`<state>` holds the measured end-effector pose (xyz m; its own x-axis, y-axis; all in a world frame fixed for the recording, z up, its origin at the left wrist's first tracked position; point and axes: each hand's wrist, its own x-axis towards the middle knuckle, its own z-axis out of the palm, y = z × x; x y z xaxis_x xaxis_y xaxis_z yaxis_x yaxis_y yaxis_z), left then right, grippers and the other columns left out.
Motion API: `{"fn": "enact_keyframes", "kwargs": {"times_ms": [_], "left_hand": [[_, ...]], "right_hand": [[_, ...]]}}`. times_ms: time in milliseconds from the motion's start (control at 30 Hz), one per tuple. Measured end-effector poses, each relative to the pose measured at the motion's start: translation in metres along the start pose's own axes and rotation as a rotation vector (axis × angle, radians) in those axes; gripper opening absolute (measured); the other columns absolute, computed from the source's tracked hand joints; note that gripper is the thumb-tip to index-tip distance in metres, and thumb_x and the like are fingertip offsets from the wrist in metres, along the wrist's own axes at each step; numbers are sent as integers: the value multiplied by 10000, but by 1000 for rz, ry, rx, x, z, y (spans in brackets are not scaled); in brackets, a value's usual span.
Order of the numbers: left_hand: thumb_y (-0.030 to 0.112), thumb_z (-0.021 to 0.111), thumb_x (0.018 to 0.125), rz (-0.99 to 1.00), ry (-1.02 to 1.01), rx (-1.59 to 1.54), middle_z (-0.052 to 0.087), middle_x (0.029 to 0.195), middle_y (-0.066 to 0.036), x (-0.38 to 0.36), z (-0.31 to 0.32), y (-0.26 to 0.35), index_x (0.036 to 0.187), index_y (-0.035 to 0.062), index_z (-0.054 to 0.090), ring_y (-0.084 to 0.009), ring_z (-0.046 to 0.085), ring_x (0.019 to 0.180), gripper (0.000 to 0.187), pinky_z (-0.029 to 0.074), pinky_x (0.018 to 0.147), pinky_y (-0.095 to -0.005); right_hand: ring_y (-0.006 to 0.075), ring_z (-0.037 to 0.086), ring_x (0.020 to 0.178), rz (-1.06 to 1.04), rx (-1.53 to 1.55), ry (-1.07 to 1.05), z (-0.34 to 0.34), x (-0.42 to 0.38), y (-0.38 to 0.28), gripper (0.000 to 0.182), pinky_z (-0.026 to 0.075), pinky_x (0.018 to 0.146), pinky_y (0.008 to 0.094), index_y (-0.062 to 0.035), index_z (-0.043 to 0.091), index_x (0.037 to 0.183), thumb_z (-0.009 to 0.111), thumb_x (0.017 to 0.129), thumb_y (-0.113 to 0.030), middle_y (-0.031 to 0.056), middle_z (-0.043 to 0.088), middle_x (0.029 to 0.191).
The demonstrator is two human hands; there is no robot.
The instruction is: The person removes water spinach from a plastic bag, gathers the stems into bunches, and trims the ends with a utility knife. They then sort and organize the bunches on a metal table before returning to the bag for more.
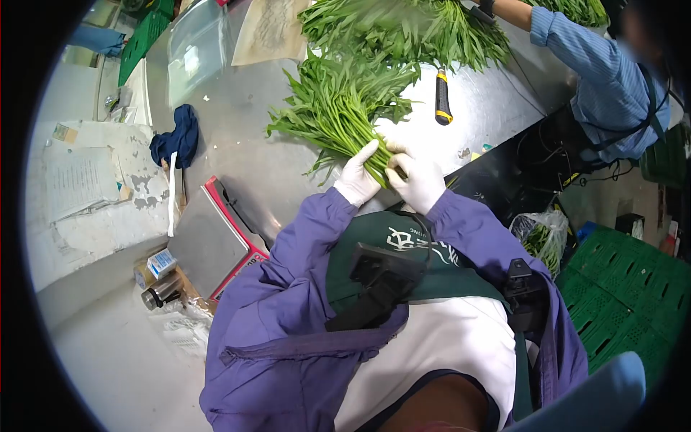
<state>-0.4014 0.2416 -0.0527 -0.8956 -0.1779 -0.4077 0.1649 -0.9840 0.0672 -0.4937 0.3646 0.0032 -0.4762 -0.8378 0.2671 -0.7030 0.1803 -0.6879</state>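
Right, both gloved hands are closed on the stem end of one bundle of greens, and that bundle lies on the steel table just in front of the person's chest. The left hand, in a thin white glove, wraps the stalks from the near side, fingers curled up over them. The right hand, gloved the same, clamps the same stalks from the other side, so the two hands touch each other around the gathered stems (whether a band or tie sits under the fingers cannot be told). From that grip the long, narrow, pointed leaves fan away across the table, glossy and fresh green.

Beyond the fan, a bigger heap of greens sprawls loose at the far edge. Just beside it lies a utility knife with a yellow and black handle, flat on the metal. The tabletop itself is dull brushed steel, scuffed and speckled with scraps.

Off to the left, a crumpled dark blue cloth sits in a soft lump, well apart from the hands. Nearer the person, a flat scale with a grey platform and red edge rests tilted. On the right, a co-worker's blue striped sleeve reaches over more leaves, and green plastic crates with gridded walls stand low beside the person.
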Motion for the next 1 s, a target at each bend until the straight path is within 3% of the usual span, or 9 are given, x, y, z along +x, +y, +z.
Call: {"fn": "enact_keyframes", "kwargs": {"times_ms": [167, 267, 367, 700, 767, 867, 933, 967, 1000], "left_hand": [[153, 548, 924, 55, -55, 128, 603, 1058, -63, 13, -24, -4, 1164, 57, 543, -197, 567, 1045, 258, 443, 950, -354], [151, 580, 909, 102, 64, 304, 616, 1080, -67, 1, 10, -9, 1148, 58, 572, -184, 574, 1046, 257, 453, 937, -346], [172, 615, 889, 68, 145, 432, 631, 1095, -86, 3, 29, -13, 1186, 49, 569, -199, 615, 985, 325, 503, 853, -338], [311, 589, 911, -77, 162, 853, 613, 1144, -110, -2, 13, 6, 1219, -1, 555, -155, 575, 1022, 440, 476, 851, -305], [434, 635, 856, -388, 154, 1675, 665, 971, -78, -18, 28, 36, 1140, -13, 609, -145, 597, 925, 530, 473, 783, -288], [256, 753, 717, -11, -204, 2263, 650, 1035, -76, -64, 114, 31, 1121, 85, 623, -247, 606, 1014, 458, 440, 940, -352], [218, 774, 635, 764, -692, 2626, 547, 1252, -89, -60, 149, 25, 1254, 119, 534, -283, 485, 1201, 671, 316, 1054, -457], [212, 753, 636, 679, -693, 2737, 422, 1385, -85, -50, 156, 22, 1338, 134, 437, -272, 358, 1310, 774, 197, 1098, -529], [217, 699, 693, 982, -767, 2729, 529, 1259, -95, -27, 143, 21, 1340, 128, 428, -268, 473, 1203, 708, 271, 1074, -463]], "right_hand": [[273, 599, 993, -8, 76, -3, 1, -12, 11, 268, 485, 851, 333, -40, 603, 950, 715, 713, -93, 136, 596, 1080], [283, 567, 1064, 426, 470, -39, 0, -7, 10, 498, 464, 902, 360, -54, 542, 1147, 737, 718, -216, 167, 576, 1113], [259, 552, 1077, 507, 333, -483, 23, -3, 47, 780, 423, 946, 341, -64, 451, 1313, 770, 686, -402, 188, 561, 1195], [123, 619, 723, 769, 1018, -633, 17, 4, 48, 279, 503, 635, 255, 3, 630, 997, 732, 768, -120, 60, 650, 804], [124, 613, 672, 825, 1114, -664, 4, 10, 51, 236, 503, 606, 253, -3, 626, 963, 721, 783, -122, 63, 646, 771], [123, 597, 569, 842, 1174, -675, -25, 27, 45, 166, 496, 515, 243, 7, 624, 915, 702, 791, -70, 76, 634, 700], [137, 596, 550, 452, 1011, -442, -21, 33, 39, 162, 482, 471, 244, 11, 624, 905, 702, 777, -50, 91, 632, 685], [153, 600, 535, 219, 796, -390, -30, 41, 39, 169, 480, 446, 254, 18, 624, 907, 701, 766, -35, 107, 634, 680], [161, 615, 550, 405, 960, -552, -36, 42, 32, 171, 499, 460, 267, 22, 628, 896, 710, 769, -57, 121, 643, 694]]}}
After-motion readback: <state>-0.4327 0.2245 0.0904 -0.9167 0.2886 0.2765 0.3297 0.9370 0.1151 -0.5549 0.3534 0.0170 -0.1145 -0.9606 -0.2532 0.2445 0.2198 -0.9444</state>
